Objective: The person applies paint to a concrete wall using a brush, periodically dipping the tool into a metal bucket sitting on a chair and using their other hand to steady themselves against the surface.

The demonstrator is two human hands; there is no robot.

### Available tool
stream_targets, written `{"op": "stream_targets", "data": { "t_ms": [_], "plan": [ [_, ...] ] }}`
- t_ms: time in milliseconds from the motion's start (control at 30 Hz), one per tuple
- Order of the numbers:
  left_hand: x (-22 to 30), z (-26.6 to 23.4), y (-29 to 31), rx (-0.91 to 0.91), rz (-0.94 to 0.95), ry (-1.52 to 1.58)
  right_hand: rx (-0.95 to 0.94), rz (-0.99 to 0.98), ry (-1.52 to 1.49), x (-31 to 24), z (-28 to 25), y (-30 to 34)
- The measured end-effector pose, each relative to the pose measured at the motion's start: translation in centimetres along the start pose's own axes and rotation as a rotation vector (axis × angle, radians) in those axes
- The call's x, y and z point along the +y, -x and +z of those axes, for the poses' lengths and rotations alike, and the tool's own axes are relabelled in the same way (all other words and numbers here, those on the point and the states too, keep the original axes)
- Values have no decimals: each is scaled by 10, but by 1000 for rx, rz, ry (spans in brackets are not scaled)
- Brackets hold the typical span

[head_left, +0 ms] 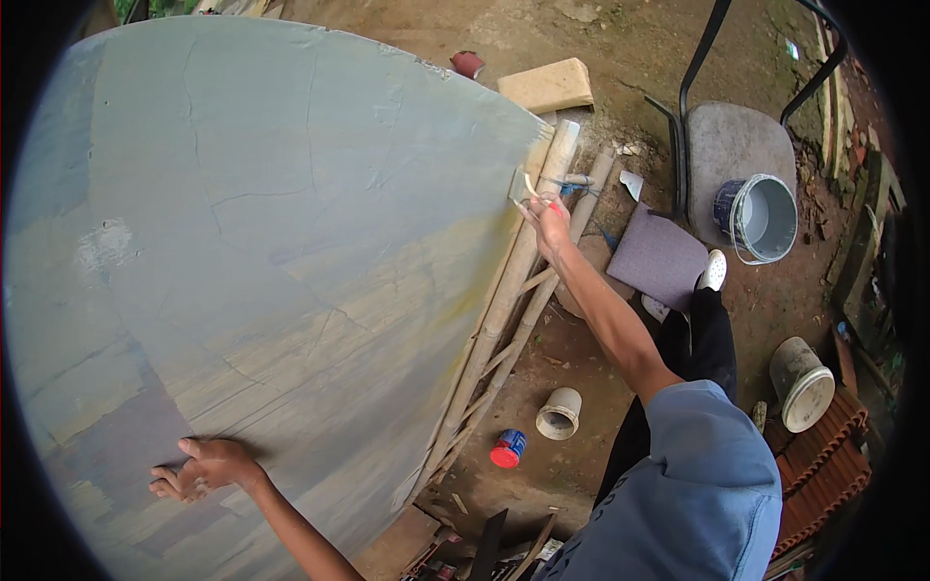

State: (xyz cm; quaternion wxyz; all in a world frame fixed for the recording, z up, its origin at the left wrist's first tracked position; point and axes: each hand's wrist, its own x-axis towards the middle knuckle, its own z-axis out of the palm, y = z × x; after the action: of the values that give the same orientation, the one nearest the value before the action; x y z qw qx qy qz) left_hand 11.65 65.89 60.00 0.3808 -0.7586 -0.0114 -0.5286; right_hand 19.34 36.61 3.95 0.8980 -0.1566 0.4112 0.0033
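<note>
A grey-blue, cracked wall (291, 184) fills the left of my view. At the wall's upper right edge, my right hand (550, 225) grasps a small flat tool (519, 184), its exact kind too small to tell. My left hand (206, 470) is empty, fingers loosely bent, over the wall's lower part; I cannot tell whether it touches. A bamboo ladder (528, 283) runs along the wall's right edge. Farther right of the wall are a purple cushion (659, 254), a chair (741, 145) and a paint bucket (765, 221).
</note>
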Motion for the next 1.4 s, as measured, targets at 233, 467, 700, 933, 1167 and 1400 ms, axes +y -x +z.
{"op": "stream_targets", "data": {
  "t_ms": [233, 467, 700, 933, 1167, 1400],
  "plan": [
    [-13, -1, 2, 77, 7, 53, 18, 46, -171, -48, -53, -32],
    [-17, -9, 12, -11, 43, -8, 60, -24, 21, -59, 44, -15],
    [0, -10, 2, -31, -12, -32, -112, 25, -13, -114, 146, 112],
    [6, -17, -9, 24, -42, -82, -240, -17, -36, -191, 279, 292],
    [13, -17, 5, 21, -58, -41, -819, 86, -207, -300, 288, 383],
    [10, -5, -2, 67, -47, -49, -592, -181, 13, -398, 116, 263]
  ]
}}
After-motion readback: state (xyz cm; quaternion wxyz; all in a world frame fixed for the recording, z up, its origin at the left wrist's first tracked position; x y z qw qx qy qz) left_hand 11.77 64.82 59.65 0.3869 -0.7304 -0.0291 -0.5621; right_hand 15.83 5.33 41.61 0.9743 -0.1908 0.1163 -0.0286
